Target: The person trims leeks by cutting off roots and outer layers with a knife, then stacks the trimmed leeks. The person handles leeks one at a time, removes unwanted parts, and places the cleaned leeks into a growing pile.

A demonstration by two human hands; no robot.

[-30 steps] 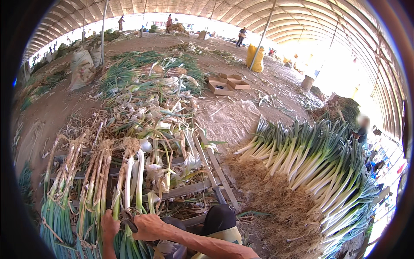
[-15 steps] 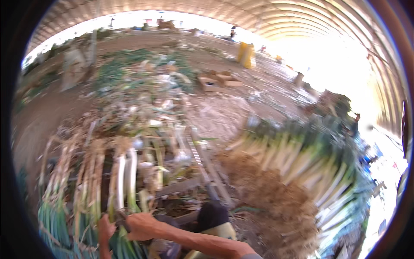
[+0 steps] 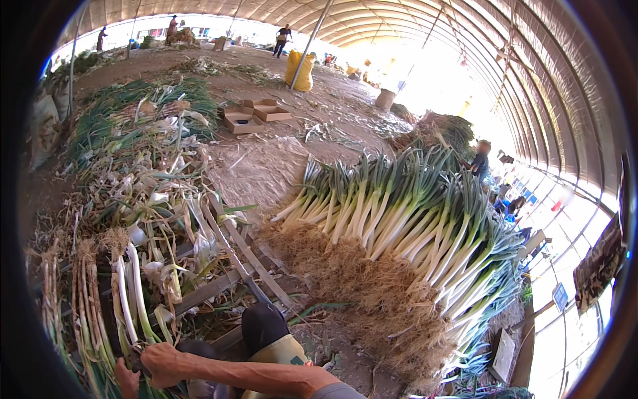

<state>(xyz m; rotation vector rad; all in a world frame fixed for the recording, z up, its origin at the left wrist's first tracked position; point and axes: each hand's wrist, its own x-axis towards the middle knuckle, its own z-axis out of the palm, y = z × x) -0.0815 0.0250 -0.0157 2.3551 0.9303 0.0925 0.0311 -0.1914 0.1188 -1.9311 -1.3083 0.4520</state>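
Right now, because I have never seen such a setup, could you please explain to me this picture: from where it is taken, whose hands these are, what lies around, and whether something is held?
There is no machine here: a person works with bare hands. The camera sits on the person's head and looks down; its wide lens bends straight edges. At the lower left, the left hand and right hand are close together at the lower part of some leeks. Their fingers are partly hidden, so I cannot tell exactly what each grips. On the ground to the right lies a large pile of leeks, with brown roots toward the person. Farther off are open boxes and a yellow sack.
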